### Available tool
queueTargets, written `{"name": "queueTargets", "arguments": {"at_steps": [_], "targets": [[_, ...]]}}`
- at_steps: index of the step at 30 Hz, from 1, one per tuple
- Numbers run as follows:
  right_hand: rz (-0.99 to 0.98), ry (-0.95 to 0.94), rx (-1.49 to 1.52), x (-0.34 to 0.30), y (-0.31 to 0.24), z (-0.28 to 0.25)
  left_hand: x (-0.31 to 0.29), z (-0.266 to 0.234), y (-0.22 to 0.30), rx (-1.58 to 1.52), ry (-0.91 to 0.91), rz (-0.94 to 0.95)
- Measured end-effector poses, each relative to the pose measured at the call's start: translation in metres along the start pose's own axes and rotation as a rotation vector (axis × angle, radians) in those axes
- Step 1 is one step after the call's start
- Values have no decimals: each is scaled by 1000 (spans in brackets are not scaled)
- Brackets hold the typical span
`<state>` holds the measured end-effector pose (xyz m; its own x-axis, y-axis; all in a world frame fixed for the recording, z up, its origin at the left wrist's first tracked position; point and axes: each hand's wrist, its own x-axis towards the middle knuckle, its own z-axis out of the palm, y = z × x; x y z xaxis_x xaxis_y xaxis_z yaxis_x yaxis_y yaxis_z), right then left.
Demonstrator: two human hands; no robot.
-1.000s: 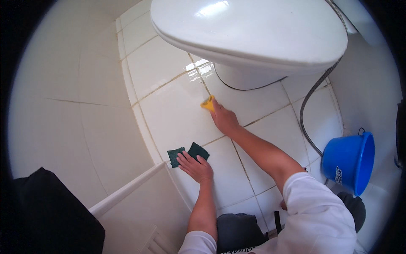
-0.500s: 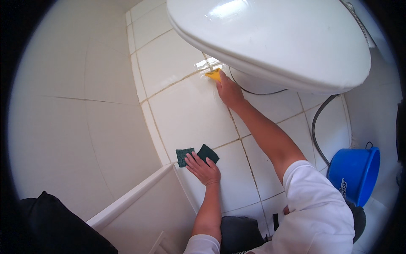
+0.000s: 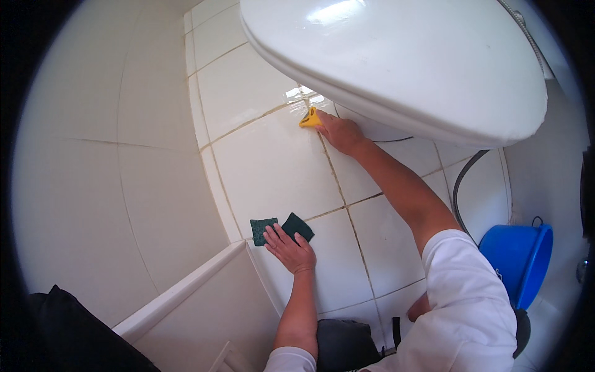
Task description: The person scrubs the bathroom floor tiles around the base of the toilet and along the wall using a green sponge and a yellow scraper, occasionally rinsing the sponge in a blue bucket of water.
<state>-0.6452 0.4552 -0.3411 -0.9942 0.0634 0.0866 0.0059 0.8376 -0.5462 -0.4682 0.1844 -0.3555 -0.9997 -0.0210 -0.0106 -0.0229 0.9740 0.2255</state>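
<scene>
My right hand [image 3: 339, 131] reaches under the white toilet bowl [image 3: 396, 68] and grips a small yellow sponge [image 3: 309, 118], pressed on a grout line of the white tiled floor [image 3: 266, 167]. My left hand [image 3: 291, 249] rests flat on the floor with its fingers spread, fingertips on two dark green scouring pads [image 3: 281, 228] lying side by side. Part of the right hand's fingers is hidden behind the sponge.
A blue bucket [image 3: 519, 260] stands at the right near a grey hose [image 3: 462, 180] running behind the toilet. A white tiled wall [image 3: 93, 173] rises at the left. A white ledge [image 3: 180, 291] and dark cloth [image 3: 68, 335] lie at the lower left.
My right hand has slid the yellow sponge further along the grout line, toward the toilet's base. The view has tilted forward. My left hand has stayed on the green pads.
</scene>
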Motion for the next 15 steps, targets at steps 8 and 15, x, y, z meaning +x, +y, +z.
{"name": "queueTargets", "arguments": {"at_steps": [8, 15], "targets": [[119, -34, 28, 3, -9, 2, 1, -2, 2, -2, -28, -12], [68, 221, -17, 0, -13, 31, 0, 0, -1, 14, -31, -16]]}}
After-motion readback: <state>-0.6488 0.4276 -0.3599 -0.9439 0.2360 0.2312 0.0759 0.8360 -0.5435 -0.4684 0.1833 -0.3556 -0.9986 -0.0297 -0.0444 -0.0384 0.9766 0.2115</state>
